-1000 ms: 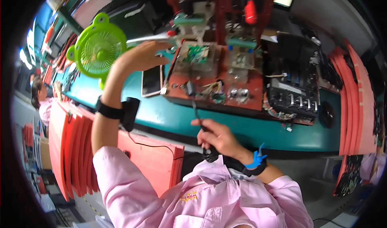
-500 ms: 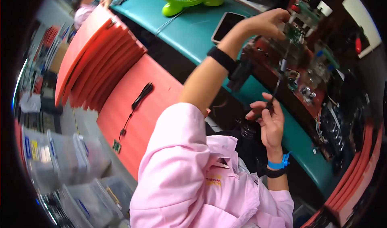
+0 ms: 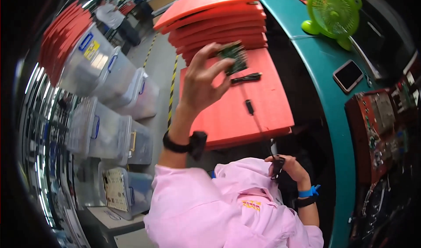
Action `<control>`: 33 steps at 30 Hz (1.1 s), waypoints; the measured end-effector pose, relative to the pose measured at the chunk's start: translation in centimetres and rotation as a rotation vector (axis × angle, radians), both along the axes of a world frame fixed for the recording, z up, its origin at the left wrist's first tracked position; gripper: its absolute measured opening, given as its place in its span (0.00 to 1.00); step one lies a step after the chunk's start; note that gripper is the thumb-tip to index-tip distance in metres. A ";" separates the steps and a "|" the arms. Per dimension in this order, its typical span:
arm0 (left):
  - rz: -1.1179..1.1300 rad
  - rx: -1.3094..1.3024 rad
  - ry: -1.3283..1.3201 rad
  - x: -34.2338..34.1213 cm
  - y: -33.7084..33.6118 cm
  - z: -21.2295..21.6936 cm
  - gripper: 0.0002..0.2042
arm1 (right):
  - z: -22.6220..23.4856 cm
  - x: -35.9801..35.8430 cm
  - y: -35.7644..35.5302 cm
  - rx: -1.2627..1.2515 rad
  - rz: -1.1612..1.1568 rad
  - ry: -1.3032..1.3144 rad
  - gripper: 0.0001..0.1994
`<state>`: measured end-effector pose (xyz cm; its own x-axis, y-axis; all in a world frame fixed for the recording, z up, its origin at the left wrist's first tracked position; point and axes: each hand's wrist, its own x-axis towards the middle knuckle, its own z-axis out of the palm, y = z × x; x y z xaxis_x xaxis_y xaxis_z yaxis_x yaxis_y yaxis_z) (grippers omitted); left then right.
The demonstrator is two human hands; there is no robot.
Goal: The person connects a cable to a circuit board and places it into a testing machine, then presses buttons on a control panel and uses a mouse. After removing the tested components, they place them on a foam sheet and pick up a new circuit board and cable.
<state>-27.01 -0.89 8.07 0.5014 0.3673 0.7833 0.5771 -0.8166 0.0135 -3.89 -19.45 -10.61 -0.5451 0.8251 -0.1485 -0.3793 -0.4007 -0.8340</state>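
Over the red foam sheet point(image 3: 263, 112), my left hand point(image 3: 204, 75) pinches a green circuit board point(image 3: 234, 57) between thumb and fingers. From the board a thin black cable with an inline barrel point(image 3: 249, 107) runs down toward my lap. My right hand point(image 3: 291, 167), close to my body, is closed around the bundled part of that black cable point(image 3: 277, 165). Another folded black cable point(image 3: 246, 78) lies on the foam just below the held board. My left hand hides part of the foam beside it.
Stacked red foam sheets point(image 3: 219, 22) rise behind. Lidded clear plastic boxes point(image 3: 114, 129) stand at the left. On the green bench point(image 3: 326, 90) at the right are a phone point(image 3: 348, 76), a green fan point(image 3: 335, 13) and a dark red fixture point(image 3: 370, 129). A person point(image 3: 112, 18) is far left.
My left hand has come away from the fixture on the bench and now holds the board over the foam. My right hand has drawn nearer my body. The view has turned left.
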 end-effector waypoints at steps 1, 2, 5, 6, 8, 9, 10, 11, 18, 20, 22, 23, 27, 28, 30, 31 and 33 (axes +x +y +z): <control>0.099 -0.046 0.015 -2.5 -0.4 -1.2 0.16 | 0.5 -0.4 1.0 0.002 0.012 -0.007 0.24; 0.226 -0.104 -0.016 -6.1 -0.9 -2.8 0.16 | 1.0 -1.6 2.6 0.186 0.089 -0.234 0.23; 0.555 -0.258 -0.136 -14.8 -1.1 -11.2 0.16 | 2.2 -3.9 8.5 0.670 0.187 -0.914 0.21; 0.631 -0.300 -0.168 -16.6 -1.2 -13.8 0.15 | 2.4 -4.3 10.8 0.776 0.173 -1.137 0.19; 0.735 -0.378 -0.190 -18.9 -2.5 -18.5 0.14 | 4.4 -6.6 15.6 0.780 0.202 -1.398 0.15; 0.806 -0.427 -0.269 -19.2 -2.3 -20.7 0.14 | 5.1 -7.3 18.1 0.785 0.235 -1.441 0.15; 0.885 -0.470 -0.345 -19.7 -2.0 -22.8 0.15 | 5.2 -7.9 20.3 0.798 0.271 -1.476 0.14; 0.964 -0.509 -0.421 -20.1 -1.8 -24.6 0.15 | 4.3 -8.2 21.8 0.786 0.291 -1.474 0.14; 1.054 -0.764 -0.390 -20.0 -1.4 -29.5 0.25 | -5.5 -7.3 24.8 0.912 -0.126 -1.615 0.16; 1.037 -0.777 -0.381 -20.9 -1.0 -28.7 0.25 | -5.9 -6.8 24.9 0.860 -0.043 -1.528 0.19; 0.978 -0.868 -0.353 -20.9 -0.9 -28.1 0.26 | -6.0 -6.5 24.8 0.876 -0.044 -1.505 0.18; 0.990 -0.850 -0.358 -20.6 -1.1 -27.6 0.26 | -5.9 -6.4 24.9 0.875 -0.036 -1.495 0.18; 1.122 -0.854 -0.329 -18.0 -0.5 -24.8 0.25 | -4.3 -5.7 25.6 0.896 -0.056 -1.581 0.20; 1.151 -0.835 -0.281 -17.6 -0.7 -24.8 0.26 | -4.4 -5.5 25.7 0.899 -0.062 -1.579 0.20; 1.193 -0.800 -0.183 -16.6 -0.7 -25.5 0.27 | -5.0 -4.6 26.1 0.853 -0.135 -1.600 0.22; 1.184 -0.791 -0.187 -16.2 -0.7 -25.9 0.27 | -5.0 -4.1 26.3 0.835 -0.177 -1.610 0.23; 1.224 -0.783 -0.190 -15.9 -0.9 -27.6 0.28 | -5.1 -3.9 25.5 0.806 -0.231 -1.605 0.22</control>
<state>-42.95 -1.77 -19.54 -0.5156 0.8320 0.2049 0.8284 0.4230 0.3672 -7.79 6.08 -15.66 -0.1663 0.9833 0.0736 0.9196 0.1815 -0.3483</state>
